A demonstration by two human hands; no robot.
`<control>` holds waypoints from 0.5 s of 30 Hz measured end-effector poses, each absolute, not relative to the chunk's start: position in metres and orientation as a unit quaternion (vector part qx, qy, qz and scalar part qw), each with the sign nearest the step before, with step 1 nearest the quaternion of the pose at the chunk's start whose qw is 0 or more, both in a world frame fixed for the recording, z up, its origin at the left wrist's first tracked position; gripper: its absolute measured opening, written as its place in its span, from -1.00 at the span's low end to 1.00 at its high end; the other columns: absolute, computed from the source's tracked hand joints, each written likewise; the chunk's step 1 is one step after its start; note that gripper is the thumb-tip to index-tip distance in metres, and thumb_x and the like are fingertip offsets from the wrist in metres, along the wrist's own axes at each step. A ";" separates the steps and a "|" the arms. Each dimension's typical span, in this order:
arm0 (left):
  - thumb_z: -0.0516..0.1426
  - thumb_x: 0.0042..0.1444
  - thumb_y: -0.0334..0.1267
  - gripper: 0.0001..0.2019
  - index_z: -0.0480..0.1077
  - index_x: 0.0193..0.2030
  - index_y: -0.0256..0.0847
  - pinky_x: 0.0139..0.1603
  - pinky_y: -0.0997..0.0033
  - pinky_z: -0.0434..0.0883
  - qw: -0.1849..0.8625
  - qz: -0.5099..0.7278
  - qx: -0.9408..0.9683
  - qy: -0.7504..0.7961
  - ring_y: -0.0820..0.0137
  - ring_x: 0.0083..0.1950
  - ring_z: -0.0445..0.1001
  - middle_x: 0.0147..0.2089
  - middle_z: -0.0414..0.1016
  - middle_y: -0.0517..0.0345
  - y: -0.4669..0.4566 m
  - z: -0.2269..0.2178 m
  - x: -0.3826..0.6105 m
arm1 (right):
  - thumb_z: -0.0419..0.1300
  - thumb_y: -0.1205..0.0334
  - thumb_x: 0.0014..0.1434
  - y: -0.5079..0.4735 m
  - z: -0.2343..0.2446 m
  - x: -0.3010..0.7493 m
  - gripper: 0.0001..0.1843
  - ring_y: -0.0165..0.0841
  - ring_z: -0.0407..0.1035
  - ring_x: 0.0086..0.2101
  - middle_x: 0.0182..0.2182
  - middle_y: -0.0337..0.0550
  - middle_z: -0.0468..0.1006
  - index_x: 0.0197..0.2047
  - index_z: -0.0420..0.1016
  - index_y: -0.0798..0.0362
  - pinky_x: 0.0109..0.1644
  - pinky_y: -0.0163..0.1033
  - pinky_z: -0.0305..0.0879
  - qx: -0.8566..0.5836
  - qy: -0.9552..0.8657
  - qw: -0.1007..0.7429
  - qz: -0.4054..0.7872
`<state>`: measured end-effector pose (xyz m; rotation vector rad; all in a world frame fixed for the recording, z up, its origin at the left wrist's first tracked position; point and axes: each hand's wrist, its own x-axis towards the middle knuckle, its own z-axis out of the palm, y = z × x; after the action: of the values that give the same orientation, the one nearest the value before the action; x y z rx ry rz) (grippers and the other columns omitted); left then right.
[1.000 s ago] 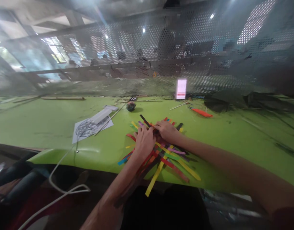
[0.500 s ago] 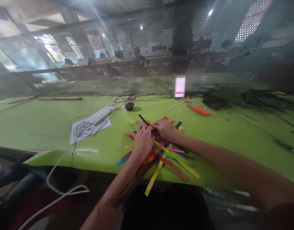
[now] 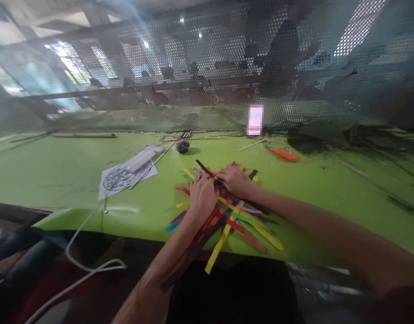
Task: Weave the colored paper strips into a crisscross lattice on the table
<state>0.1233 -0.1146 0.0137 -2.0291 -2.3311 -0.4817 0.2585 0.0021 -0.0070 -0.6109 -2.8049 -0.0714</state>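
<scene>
A crossed mat of coloured paper strips (image 3: pixel 232 220) lies on the green table (image 3: pixel 58 175) near its front edge. My left hand (image 3: pixel 202 196) rests palm down on the strips, fingers curled and pressing them at the far side. My right hand (image 3: pixel 235 180) lies beside it, fingertips pinched on a black strip (image 3: pixel 203 168) that sticks out toward the back left. Both hands meet at the far end of the mat. A long yellow strip (image 3: pixel 220 246) hangs over the table's front edge.
A printed sheet with a white block on it (image 3: pixel 127 174) lies to the left. A small dark ball (image 3: pixel 182 146), an orange tool (image 3: pixel 283 154) and thin sticks lie farther back. A perforated metal screen (image 3: pixel 207 81) stands behind the table. A white cable (image 3: pixel 82 252) hangs at front left.
Both hands have stayed on the strips with only slight finger shifts. The view has tilted a little.
</scene>
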 end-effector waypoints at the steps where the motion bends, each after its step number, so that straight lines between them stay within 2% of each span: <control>1: 0.13 0.30 -0.35 -0.74 0.59 0.05 -0.24 0.31 0.03 0.36 0.007 -0.153 -0.653 -0.742 0.01 0.37 0.29 0.22 0.53 -0.11 -0.115 0.014 0.123 | 0.10 0.46 0.39 0.003 -0.007 0.259 -0.68 -0.15 0.42 0.04 0.06 0.15 0.63 0.09 0.62 0.24 0.20 -0.06 0.24 -0.211 -0.968 0.134 -0.027; 7: 0.11 0.33 -0.36 -0.73 0.57 0.07 -0.26 0.32 0.08 0.35 0.011 -0.152 -0.667 -0.729 0.06 0.35 0.32 0.22 0.54 -0.10 -0.114 0.009 0.120 | 0.08 0.46 0.39 0.004 -0.007 0.258 -0.64 -0.14 0.43 0.05 0.07 0.14 0.63 0.12 0.62 0.23 0.18 -0.06 0.22 -0.217 -0.968 0.121 -0.031; 15: 0.07 0.38 -0.36 -0.69 0.53 0.15 -0.25 0.26 0.08 0.38 0.036 -0.131 -0.683 -0.718 0.09 0.31 0.36 0.24 0.52 -0.11 -0.115 0.007 0.121 | 0.07 0.45 0.38 0.004 -0.004 0.256 -0.65 -0.16 0.43 -0.05 -0.07 0.13 0.65 0.03 0.67 0.19 0.06 -0.09 0.20 -0.232 -0.967 0.104 -0.036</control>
<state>0.1205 -0.1154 0.0073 -2.0971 -2.2058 -0.4032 0.2564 0.0042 -0.0043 -0.6835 -2.8515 -0.1055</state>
